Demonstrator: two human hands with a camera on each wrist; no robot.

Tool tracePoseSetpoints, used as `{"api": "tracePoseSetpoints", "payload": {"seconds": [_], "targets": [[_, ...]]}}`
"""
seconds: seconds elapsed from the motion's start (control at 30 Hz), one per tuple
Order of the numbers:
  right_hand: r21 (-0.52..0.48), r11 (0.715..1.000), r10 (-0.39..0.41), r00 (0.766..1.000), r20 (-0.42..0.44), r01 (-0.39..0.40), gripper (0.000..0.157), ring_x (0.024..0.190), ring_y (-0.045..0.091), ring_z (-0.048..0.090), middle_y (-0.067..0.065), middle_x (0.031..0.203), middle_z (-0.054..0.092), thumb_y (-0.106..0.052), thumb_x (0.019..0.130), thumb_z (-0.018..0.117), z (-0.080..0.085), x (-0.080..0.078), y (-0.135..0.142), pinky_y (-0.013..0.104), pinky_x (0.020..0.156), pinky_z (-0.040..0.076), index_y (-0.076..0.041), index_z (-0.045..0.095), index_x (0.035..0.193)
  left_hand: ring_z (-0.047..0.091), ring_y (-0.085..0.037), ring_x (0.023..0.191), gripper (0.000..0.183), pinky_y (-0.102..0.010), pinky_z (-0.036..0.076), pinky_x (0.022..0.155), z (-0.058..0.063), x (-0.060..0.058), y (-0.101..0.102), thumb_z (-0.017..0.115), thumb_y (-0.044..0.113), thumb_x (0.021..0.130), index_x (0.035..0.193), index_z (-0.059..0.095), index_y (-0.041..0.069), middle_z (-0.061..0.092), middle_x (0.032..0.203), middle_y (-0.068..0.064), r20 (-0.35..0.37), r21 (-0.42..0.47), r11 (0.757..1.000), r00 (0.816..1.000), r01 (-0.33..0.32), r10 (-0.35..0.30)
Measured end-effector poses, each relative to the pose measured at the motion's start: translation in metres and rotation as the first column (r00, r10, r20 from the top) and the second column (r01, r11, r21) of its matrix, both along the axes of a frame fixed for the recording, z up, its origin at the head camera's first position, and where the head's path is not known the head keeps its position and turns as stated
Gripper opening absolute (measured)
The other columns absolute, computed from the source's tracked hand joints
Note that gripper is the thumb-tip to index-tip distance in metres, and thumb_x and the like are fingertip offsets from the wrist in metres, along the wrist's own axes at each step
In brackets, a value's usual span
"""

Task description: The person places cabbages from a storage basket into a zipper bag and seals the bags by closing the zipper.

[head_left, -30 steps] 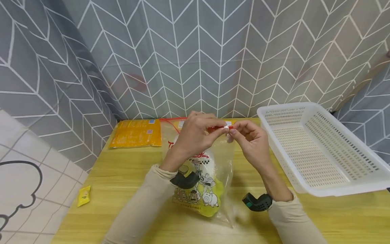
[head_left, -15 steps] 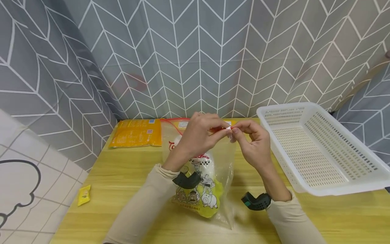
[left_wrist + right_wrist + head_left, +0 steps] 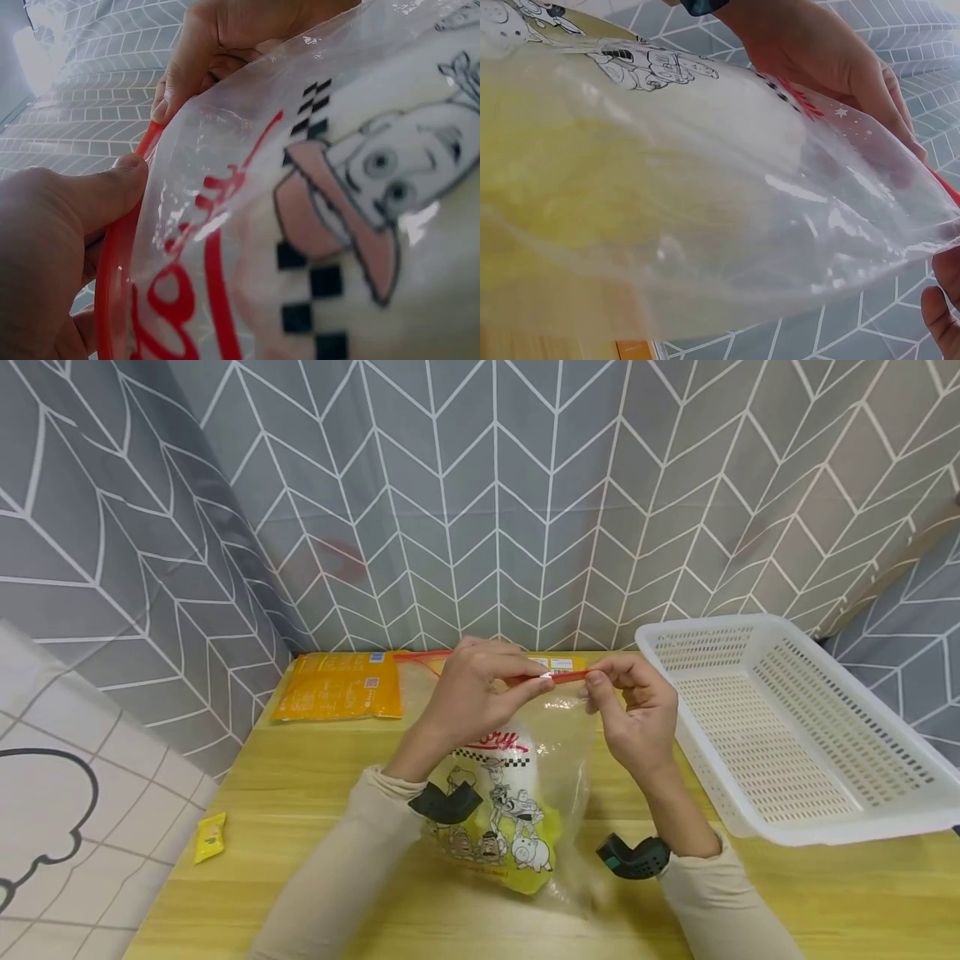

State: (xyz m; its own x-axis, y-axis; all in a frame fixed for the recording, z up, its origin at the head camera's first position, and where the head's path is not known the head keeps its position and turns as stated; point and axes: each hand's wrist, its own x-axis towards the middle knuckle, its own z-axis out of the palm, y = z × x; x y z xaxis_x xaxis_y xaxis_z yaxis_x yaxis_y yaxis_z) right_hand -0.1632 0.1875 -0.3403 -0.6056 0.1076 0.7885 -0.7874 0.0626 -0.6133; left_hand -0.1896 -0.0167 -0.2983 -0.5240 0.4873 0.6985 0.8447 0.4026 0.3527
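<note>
A clear zip bag [image 3: 562, 731] with cartoon figures and red lettering hangs upright between the two hands. Something white and yellow is inside; its kind cannot be told. My left hand [image 3: 474, 697] pinches the red zip strip [image 3: 572, 677] at the white slider [image 3: 547, 677], thumb in front. At the bag's upper right corner, my right hand [image 3: 637, 714] pinches the strip's end between thumb and finger. A short stretch of red strip shows between the hands. In the left wrist view, the left thumb [image 3: 112, 187] presses on the strip, with the right hand [image 3: 217, 45] beyond.
An orange packet [image 3: 341, 689] lies at the table's back left, and another yellow packet [image 3: 558, 664] is partly hidden behind the bag. To the right stands a white perforated basket [image 3: 738, 760]. A small yellow sachet [image 3: 210, 837] is near the left edge. A patterned curtain [image 3: 480, 510] hangs behind.
My left hand and the slider have shifted left, and the right hand slightly right. More red strip now shows between them. The bag's lower part has swung a little to the right.
</note>
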Motion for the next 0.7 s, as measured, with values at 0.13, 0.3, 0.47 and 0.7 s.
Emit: {"api": "tracePoseSetpoints", "payload": {"seconds": [0.13, 0.3, 0.47, 0.7], "targets": [[-0.027, 1.0, 0.005, 1.0, -0.013, -0.005, 0.012, 0.059, 0.005, 0.056, -0.008, 0.074, 0.066, 0.009, 0.094, 0.061, -0.001, -0.002, 0.002, 0.016, 0.056, 0.047, 0.019, 0.057, 0.088, 0.065, -0.008, 0.071, 0.01, -0.033, 0.042, 0.079, 0.0, 0.0, -0.005, 0.082, 0.022, 0.086, 0.093, 0.083, 0.014, 0.078, 0.083, 0.003, 0.019, 0.012, 1.0, 1.0, 0.008, -0.009], [-0.068, 0.998, 0.0, 1.0, -0.02, -0.001, 0.013, 0.062, 0.004, 0.056, -0.009, 0.074, 0.066, 0.01, 0.094, 0.06, -0.003, -0.005, 0.005, 0.015, 0.058, 0.045, 0.021, 0.055, 0.088, 0.059, -0.005, 0.066, 0.009, -0.033, 0.044, 0.082, -0.001, -0.001, -0.011, 0.081, 0.021, 0.088, 0.092, 0.083, 0.014, 0.076, 0.08, 0.003, 0.051, 0.012, 1.0, 0.999, 0.011, -0.011], [-0.084, 0.996, 0.001, 1.0, -0.008, -0.002, 0.014, 0.062, 0.005, 0.056, -0.009, 0.073, 0.065, 0.009, 0.095, 0.06, -0.003, -0.009, 0.01, 0.016, 0.057, 0.043, 0.021, 0.054, 0.089, 0.057, -0.005, 0.065, 0.008, -0.033, 0.044, 0.081, -0.002, -0.002, -0.019, 0.08, 0.021, 0.088, 0.091, 0.083, 0.014, 0.075, 0.077, 0.004, 0.064, 0.005, 1.0, 0.998, -0.007, 0.007], [-0.077, 0.997, -0.029, 1.0, 0.006, 0.03, 0.014, 0.063, 0.004, 0.056, -0.009, 0.074, 0.064, 0.009, 0.096, 0.059, -0.001, -0.013, 0.015, 0.015, 0.056, 0.042, 0.021, 0.053, 0.09, 0.055, -0.006, 0.063, 0.01, -0.033, 0.041, 0.079, -0.001, -0.004, -0.025, 0.079, 0.021, 0.089, 0.094, 0.083, 0.013, 0.077, 0.079, 0.003, 0.06, -0.006, 1.0, 0.998, -0.029, 0.029]]}}
